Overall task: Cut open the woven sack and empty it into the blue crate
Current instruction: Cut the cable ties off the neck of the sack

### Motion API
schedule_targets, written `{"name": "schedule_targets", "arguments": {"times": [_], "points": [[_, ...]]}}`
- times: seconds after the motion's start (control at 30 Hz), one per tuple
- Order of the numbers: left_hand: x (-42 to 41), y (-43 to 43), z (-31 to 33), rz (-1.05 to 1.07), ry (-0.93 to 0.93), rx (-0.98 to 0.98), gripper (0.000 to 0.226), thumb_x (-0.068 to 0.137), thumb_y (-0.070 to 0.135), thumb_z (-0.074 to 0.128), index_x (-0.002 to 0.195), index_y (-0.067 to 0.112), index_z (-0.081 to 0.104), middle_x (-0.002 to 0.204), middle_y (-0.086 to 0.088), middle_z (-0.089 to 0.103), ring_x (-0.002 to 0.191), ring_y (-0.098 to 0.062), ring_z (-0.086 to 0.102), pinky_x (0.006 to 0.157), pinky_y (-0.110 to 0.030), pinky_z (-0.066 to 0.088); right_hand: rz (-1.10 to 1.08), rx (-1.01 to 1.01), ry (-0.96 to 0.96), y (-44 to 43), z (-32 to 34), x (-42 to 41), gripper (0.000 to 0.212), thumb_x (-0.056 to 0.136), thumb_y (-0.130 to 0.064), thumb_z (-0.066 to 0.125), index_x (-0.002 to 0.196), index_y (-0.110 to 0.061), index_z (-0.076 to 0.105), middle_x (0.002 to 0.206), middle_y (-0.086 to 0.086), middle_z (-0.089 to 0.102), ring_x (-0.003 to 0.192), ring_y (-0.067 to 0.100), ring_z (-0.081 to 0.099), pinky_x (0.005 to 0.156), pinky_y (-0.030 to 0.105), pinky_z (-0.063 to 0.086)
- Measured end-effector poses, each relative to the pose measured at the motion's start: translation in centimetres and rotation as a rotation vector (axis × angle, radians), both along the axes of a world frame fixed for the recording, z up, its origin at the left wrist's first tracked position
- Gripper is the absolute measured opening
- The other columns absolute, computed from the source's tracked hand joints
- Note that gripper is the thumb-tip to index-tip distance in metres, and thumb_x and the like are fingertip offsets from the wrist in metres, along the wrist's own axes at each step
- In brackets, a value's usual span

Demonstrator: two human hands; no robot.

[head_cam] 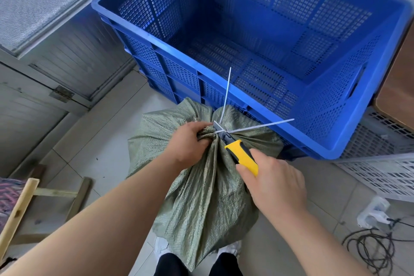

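A green woven sack (201, 197) stands on the tiled floor between my feet, its neck gathered and bound by white zip ties (228, 92) whose tails stick up and to the right. My left hand (188, 141) is shut on the bunched neck just left of the ties. My right hand (275, 184) grips a yellow-and-black utility knife (242, 157), whose blade tip lies at the tied neck. The large blue perforated crate (201, 67) sits empty right behind the sack.
A white perforated crate (380, 172) lies at the right under the blue one. Black cables and a white plug (371, 231) trail on the floor at the lower right. A wooden frame (29, 197) lies at the lower left, a grey door at the left.
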State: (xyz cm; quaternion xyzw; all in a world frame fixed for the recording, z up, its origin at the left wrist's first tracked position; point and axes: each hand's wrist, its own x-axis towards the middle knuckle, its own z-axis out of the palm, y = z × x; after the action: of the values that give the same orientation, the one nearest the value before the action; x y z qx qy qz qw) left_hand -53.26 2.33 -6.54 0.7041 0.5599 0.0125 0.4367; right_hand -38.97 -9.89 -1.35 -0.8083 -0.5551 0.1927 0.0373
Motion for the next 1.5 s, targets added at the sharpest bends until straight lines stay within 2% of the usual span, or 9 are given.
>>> {"name": "schedule_targets", "arguments": {"times": [0.13, 0.3, 0.47, 0.67, 0.73, 1.0, 1.17, 1.33, 1.5], "points": [[0.3, -0.4, -0.2, -0.027, 0.038, 0.083, 0.040, 0.088, 0.017, 0.057, 0.126, 0.028, 0.058, 0.118, -0.003, 0.062, 0.104, -0.025, 0.061, 0.094, -0.041, 0.050, 0.003, 0.006, -0.006, -0.5, 0.1, 0.1, 0.032, 0.093, -0.053, 0.043, 0.101, -0.024, 0.054, 0.070, -0.005, 0.056, 0.076, 0.024, 0.060, 0.057, 0.034, 0.029], [0.5, -0.4, -0.3, -0.062, 0.070, 0.132, 0.039, 0.090, 0.018, 0.054, 0.127, 0.024, 0.057, 0.118, -0.003, 0.059, 0.107, -0.024, 0.057, 0.095, -0.037, 0.048, -0.027, 0.049, 0.007, -0.7, 0.1, 0.0, 0.040, 0.092, -0.053, 0.046, 0.117, -0.024, 0.057, 0.087, -0.001, 0.069, 0.086, 0.024, 0.065, 0.059, 0.032, 0.032], [0.8, -1.0, -0.4, -0.105, 0.062, 0.169, 0.021, 0.089, 0.017, 0.052, 0.106, 0.011, 0.065, 0.106, -0.005, 0.058, 0.098, -0.027, 0.057, 0.086, -0.038, 0.049, -0.059, 0.013, 0.093, 2.7, -1.0, 0.4, 0.029, 0.089, -0.050, 0.053, 0.083, -0.021, 0.058, 0.069, -0.003, 0.056, 0.064, 0.024, 0.046, 0.057, 0.033, 0.032], [-0.4, 1.2, -0.7, -0.007, 0.134, 0.125, 0.017, 0.086, 0.013, 0.052, 0.093, 0.006, 0.066, 0.100, -0.009, 0.064, 0.094, -0.031, 0.059, 0.081, -0.035, 0.047, -0.173, 0.056, 0.134, 0.9, -0.4, 3.0, 0.037, 0.084, -0.053, 0.052, 0.074, -0.018, 0.055, 0.061, 0.000, 0.060, 0.060, 0.027, 0.055, 0.058, 0.035, 0.046], [-1.7, 1.3, -1.2, 0.037, 0.161, 0.115, 0.019, 0.084, 0.010, 0.055, 0.097, 0.007, 0.068, 0.101, -0.010, 0.065, 0.096, -0.031, 0.060, 0.084, -0.035, 0.048, -0.343, 0.136, 0.181, 0.7, -0.1, 6.2, 0.041, 0.081, -0.054, 0.054, 0.068, -0.015, 0.054, 0.055, 0.004, 0.060, 0.060, 0.031, 0.059, 0.060, 0.041, 0.051], [0.5, 0.4, -0.5, 0.080, -0.034, 0.023, 0.053, 0.085, 0.007, 0.061, 0.132, 0.031, 0.053, 0.130, -0.004, 0.049, 0.118, -0.020, 0.052, 0.109, -0.031, 0.036, -0.272, 0.003, 0.433, 2.7, -1.5, 4.2, 0.041, 0.084, -0.054, 0.047, 0.067, -0.016, 0.052, 0.066, 0.002, 0.063, 0.068, 0.029, 0.062, 0.067, 0.042, 0.051], [0.7, 0.3, 0.0, 0.318, 0.019, 0.019, 0.076, 0.081, 0.011, 0.070, 0.144, 0.017, 0.030, 0.141, -0.011, 0.038, 0.125, -0.024, 0.044, 0.111, -0.034, 0.031, -0.305, -0.032, 0.540, 2.9, -1.9, 3.6, 0.032, 0.098, -0.045, 0.027, 0.077, -0.028, 0.043, 0.077, -0.005, 0.053, 0.080, 0.025, 0.053, 0.076, 0.042, 0.042], [1.1, 0.4, 0.5, 0.359, 0.061, 0.019, 0.022, 0.083, 0.014, 0.069, 0.099, 0.012, 0.055, 0.104, -0.008, 0.061, 0.080, -0.017, 0.054, 0.073, -0.028, 0.043, -0.464, 0.033, 0.784, 2.9, -2.6, 3.8, 0.035, 0.085, -0.057, 0.052, 0.091, -0.022, 0.048, 0.085, 0.004, 0.058, 0.073, 0.022, 0.052, 0.068, 0.034, 0.039], [0.9, 0.5, 0.7, 0.395, 0.021, 0.018, 0.014, 0.085, 0.011, 0.067, 0.089, 0.015, 0.055, 0.078, 0.006, 0.055, 0.059, -0.003, 0.048, 0.046, -0.015, 0.031, -0.529, 0.126, 0.964, 2.9, -2.2, 3.6, 0.024, 0.091, -0.038, 0.056, 0.084, -0.015, 0.054, 0.067, 0.004, 0.053, 0.051, 0.018, 0.050, 0.049, 0.034, 0.048]]}}
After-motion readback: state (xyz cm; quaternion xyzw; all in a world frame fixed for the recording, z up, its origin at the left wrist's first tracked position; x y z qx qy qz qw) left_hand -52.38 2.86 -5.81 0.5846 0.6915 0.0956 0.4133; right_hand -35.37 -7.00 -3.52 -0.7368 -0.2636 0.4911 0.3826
